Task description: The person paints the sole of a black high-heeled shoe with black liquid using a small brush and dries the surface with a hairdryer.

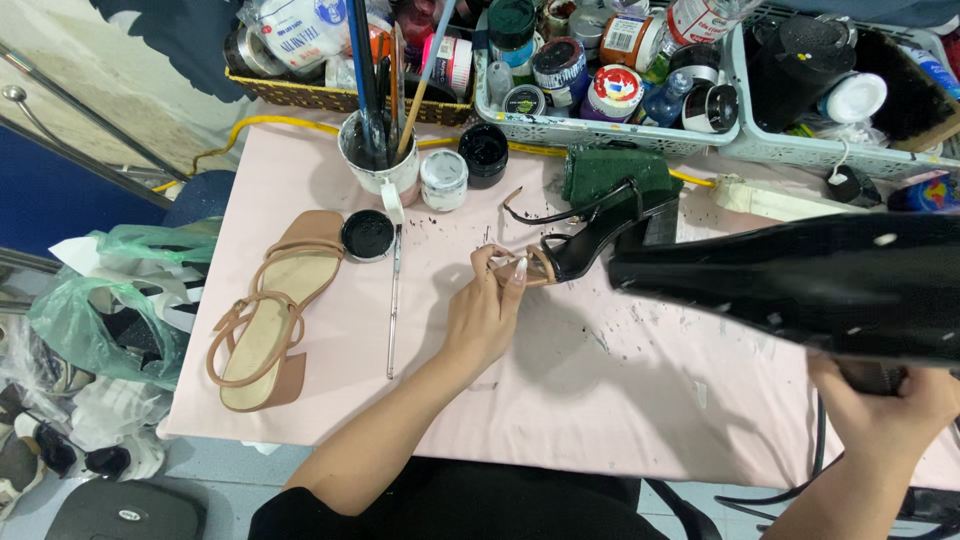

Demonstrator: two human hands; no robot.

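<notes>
The pale pink cloth-covered worktop [560, 400] carries everything, speckled with dark flecks around its middle. Over its right side looms the large glossy black hair dryer [800, 285], its barrel pointing left toward the shoe being worked on, apparently so that its air lands on the freshly coloured part. The right hand [885, 405] is wrapped tight around the dryer's grip at the worktop's right front edge, keeping the nozzle level and aimed.

Along the back edge stand pale plastic baskets [610, 128] crowded with jars, bottles and tins, kept within arm's reach but off the working area. Near the left edge lies a tan strappy block-heeled sandal [262, 315], sole down and set aside, well apart from the hands.

In the middle of the worktop, towards the back, the half-blackened high-heeled sandal [590, 235] lies tilted, its black heel part toward the dryer's mouth and its tan toe end toward the person. The left hand [485, 310] pinches that tan end between closed fingertips, steadying the shoe from its uncoloured part.

Behind and left of it stand a white mug of brushes [378, 155], a small white jar [444, 180], an open round pot of black dye [483, 150] and a black-coated lid [367, 235]. A thin long-handled brush [393, 300] lies on the cloth beside the lid.
</notes>
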